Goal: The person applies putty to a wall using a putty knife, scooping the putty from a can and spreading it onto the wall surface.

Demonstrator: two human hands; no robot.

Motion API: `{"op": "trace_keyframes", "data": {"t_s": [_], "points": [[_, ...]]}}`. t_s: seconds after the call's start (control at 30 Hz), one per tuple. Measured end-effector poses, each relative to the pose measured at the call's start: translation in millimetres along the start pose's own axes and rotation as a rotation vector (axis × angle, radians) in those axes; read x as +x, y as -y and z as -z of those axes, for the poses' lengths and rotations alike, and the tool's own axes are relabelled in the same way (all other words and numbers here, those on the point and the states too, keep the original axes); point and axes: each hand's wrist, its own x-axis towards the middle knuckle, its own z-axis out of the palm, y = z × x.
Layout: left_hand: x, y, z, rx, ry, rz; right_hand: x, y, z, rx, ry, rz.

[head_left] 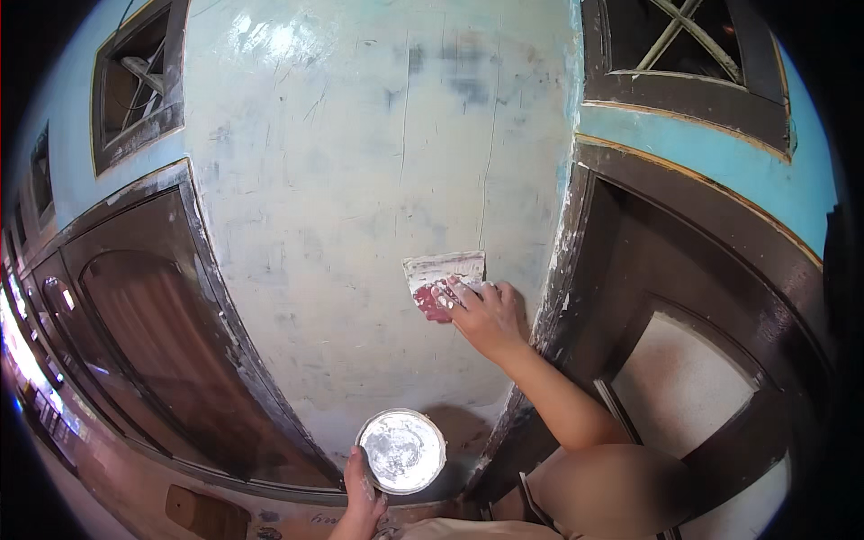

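Filler is being spread: scraper [444, 273] gripped in right hand [486, 315] against wall [360, 180], tin [401, 450] gripped in left hand [360, 504]; reloading likely needed.

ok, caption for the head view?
Right hand presses a putty knife to the wall; left hand holds a round tin.

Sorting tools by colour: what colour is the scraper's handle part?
Red, smeared with white filler, on the scraper in the right hand; head view.
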Motion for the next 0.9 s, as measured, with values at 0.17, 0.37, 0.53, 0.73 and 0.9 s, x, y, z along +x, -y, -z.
{"op": "trace_keyframes", "data": {"t_s": [0.17,0.37,0.53,0.73,0.9], "points": [[-0.8,-0.6,0.1,0.021,0.015,0.017,-19.3,9.4,-4.4,0.046,0.014,0.012],[-0.4,2.0,-0.1,-0.035,0.004,0.038,-46.8,26.5,-6.0,0.116,0.098,0.014],[-3.3,1.6,-2.1,-0.001,0.004,0.022,-74.3,41.9,-19.4,0.151,0.131,0.007],[-2.1,5.1,3.3,-0.033,0.056,0.030,-102.0,63.0,-30.7,0.195,0.218,-0.015],[-4.9,5.7,3.9,-0.048,0.027,0.051,-124.4,76.3,-39.1,0.244,0.253,-0.015]]}}
